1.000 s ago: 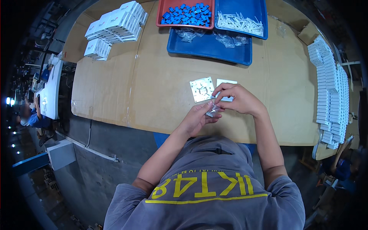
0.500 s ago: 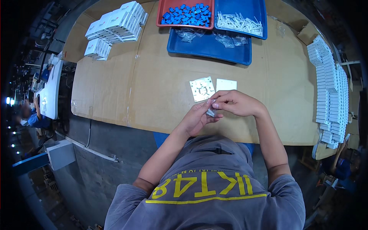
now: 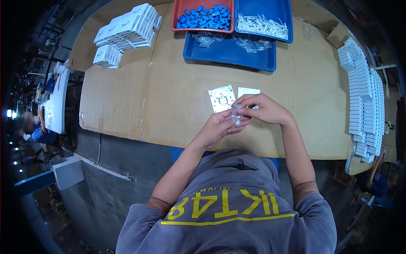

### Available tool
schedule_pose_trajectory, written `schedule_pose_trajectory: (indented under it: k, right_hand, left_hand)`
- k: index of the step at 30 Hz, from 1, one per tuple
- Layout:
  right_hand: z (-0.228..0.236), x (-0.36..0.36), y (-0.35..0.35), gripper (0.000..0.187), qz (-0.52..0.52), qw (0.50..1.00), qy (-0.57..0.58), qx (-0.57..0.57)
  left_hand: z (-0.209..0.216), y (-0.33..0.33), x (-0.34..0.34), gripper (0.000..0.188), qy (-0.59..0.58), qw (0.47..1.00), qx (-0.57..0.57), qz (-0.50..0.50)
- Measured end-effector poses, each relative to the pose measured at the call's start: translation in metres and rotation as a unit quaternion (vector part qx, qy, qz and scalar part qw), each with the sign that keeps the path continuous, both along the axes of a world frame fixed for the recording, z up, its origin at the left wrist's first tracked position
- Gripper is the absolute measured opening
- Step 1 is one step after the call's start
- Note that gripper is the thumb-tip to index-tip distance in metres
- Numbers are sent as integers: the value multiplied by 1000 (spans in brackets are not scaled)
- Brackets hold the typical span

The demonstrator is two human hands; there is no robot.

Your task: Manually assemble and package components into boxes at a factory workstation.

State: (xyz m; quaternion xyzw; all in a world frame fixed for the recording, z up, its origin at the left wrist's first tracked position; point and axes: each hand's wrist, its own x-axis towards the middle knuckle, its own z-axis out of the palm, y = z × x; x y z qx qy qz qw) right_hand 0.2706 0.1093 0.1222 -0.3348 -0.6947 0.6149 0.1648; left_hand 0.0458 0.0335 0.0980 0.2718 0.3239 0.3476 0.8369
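Observation:
Over the near part of the table, my left hand (image 3: 218, 129) and my right hand (image 3: 266, 109) meet around a small clear plastic bag (image 3: 237, 116). The left fingers close on its lower part; the right thumb and fingers pinch its upper end. What the bag contains is too small to tell. Just beyond my hands lies a square white plate with cut-outs (image 3: 221, 97). Beside it, a plain white panel (image 3: 248, 91) is partly covered by my right hand.
A red tray (image 3: 181, 27) of blue pieces and a blue tray (image 3: 288, 21) of white plugs stand at the back. Before them, another blue tray (image 3: 237, 62) has clear bags. White box stacks (image 3: 127, 27) rise far left, white unit stacks (image 3: 359, 101) far right.
The clear bag now shows more between my fingers, spread and crinkled. My right hand has shifted slightly away from me, and the left fingers have moved a little right.

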Motion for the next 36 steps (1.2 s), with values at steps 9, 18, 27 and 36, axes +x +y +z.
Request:
schedule_pose_trajectory:
  k: [9, 18, 27, 36]
  right_hand:
    - [2, -2, 1, 19, -7, 1000, -6, -4]
    - [-2, -4, 0, 19, -25, 1000, -1, -4]
    - [0, -10, -2, 18, -18, 1000, -1, 5]
    - [2, -9, -1, 17, -34, 999, -20, -5]
  left_hand:
    - [-10, 2, -2, 38, 12, 1000, 15, -10]
    - [-5, 1, 0, 37, -17, 999, -12, 26]
    - [-12, 2, -3, 35, 43, 999, -7, 11]
    - [-4, 5, -1, 37, -45, 996, -59, 40]
